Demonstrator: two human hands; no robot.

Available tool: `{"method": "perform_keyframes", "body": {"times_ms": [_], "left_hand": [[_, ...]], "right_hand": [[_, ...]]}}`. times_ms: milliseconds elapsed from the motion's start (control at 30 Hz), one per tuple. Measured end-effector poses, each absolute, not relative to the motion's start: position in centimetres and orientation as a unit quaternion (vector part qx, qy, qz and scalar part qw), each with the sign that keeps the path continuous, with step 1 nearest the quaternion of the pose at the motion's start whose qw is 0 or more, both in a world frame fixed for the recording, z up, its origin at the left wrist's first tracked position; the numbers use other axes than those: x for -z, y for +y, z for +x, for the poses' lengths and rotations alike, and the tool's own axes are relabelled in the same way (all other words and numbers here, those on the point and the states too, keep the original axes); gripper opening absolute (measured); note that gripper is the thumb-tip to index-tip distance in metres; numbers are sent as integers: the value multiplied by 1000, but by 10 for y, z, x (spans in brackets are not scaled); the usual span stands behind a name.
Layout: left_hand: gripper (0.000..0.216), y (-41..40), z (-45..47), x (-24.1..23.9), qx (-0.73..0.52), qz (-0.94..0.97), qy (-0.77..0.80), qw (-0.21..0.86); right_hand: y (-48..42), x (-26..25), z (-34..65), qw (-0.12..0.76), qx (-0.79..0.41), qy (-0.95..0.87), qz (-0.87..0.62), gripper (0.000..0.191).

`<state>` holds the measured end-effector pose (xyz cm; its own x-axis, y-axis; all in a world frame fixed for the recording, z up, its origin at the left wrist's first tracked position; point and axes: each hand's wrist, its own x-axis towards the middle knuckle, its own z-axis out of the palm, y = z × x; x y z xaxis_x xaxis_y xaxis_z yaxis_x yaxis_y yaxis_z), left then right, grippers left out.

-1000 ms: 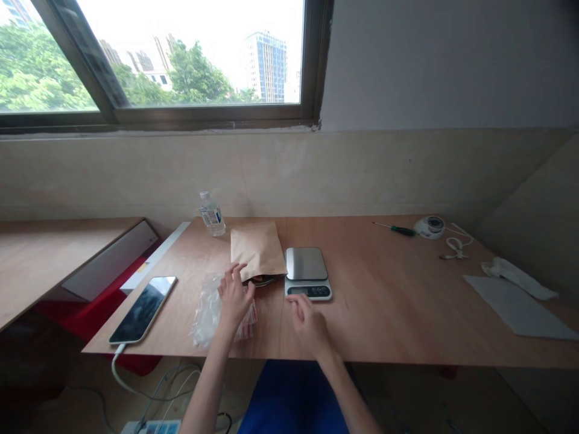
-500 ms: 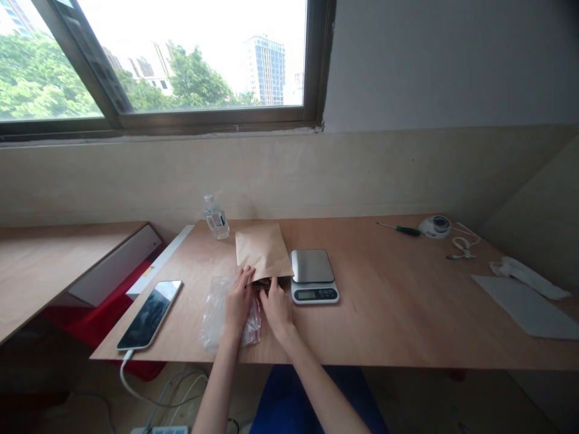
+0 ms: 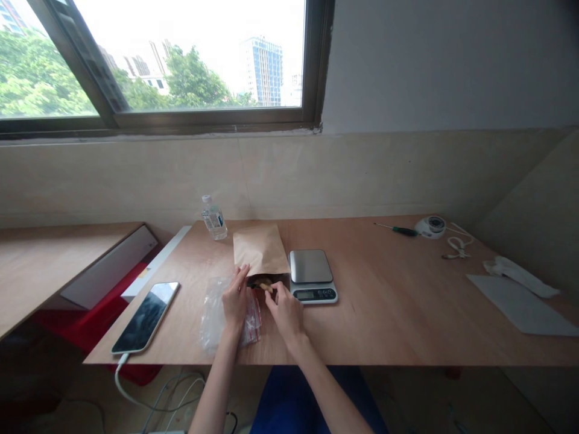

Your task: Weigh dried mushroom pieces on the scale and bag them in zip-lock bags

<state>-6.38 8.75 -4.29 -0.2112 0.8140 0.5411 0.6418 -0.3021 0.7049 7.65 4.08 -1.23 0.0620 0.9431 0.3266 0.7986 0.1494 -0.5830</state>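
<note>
A brown paper bag [image 3: 261,248] lies on the table with its mouth toward me, dark inside with brownish pieces showing. My left hand [image 3: 235,298] grips the bag's left edge at the opening, fingertips on top of the paper. At the mouth, my right hand [image 3: 286,310] is closed in a pinch on a tan piece [image 3: 266,287] shaped like a peanut. Clear zip bags with red seals [image 3: 212,319] lie under and beside my left hand. Just right of the paper bag stands a digital kitchen scale [image 3: 311,266] with a bare steel plate.
A phone [image 3: 147,316] with a charging cable lies at the left. Behind it stands a water bottle [image 3: 214,218]. A screwdriver [image 3: 402,230], a white dome camera [image 3: 431,226] and a grey sheet [image 3: 520,304] are on the right. The table's front edge [image 3: 407,365] is close.
My right hand has drawn back from the bag's mouth, moving slightly right, and a tan piece now shows in its fingers. The opening gapes wider. My left hand stays at the bag's edge.
</note>
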Motion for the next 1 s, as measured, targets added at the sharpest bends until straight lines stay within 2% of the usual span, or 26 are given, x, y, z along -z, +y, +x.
{"method": "perform_keyframes", "body": {"times_ms": [133,267,467,600,667,767,900,1000], "left_hand": [[33,87,-63,43,-539,606,578,88],[33,88,-63,46,-542,602,579,98],[33,88,-63,49,-534,609,577,103],[33,87,-65,51,-530,610,580,107],[34,86,-65,50,-528,611,580,106],[34,83,-64,48,-528,613,579,100],[34,80,-63,43,-526,616,578,95],[34,78,-62,42,-527,615,581,88]], "right_hand": [[25,0,106,388,-114,-673,-620,18],[39,-4,149,415,-87,-618,-662,28],[80,1,184,308,-42,-609,-730,20],[66,4,160,336,-14,-634,-697,26],[53,5,139,326,-34,-673,-663,28],[41,6,110,261,-77,-705,-654,30],[41,7,83,180,-104,-696,-687,45],[46,9,73,172,-114,-681,-702,48]]}}
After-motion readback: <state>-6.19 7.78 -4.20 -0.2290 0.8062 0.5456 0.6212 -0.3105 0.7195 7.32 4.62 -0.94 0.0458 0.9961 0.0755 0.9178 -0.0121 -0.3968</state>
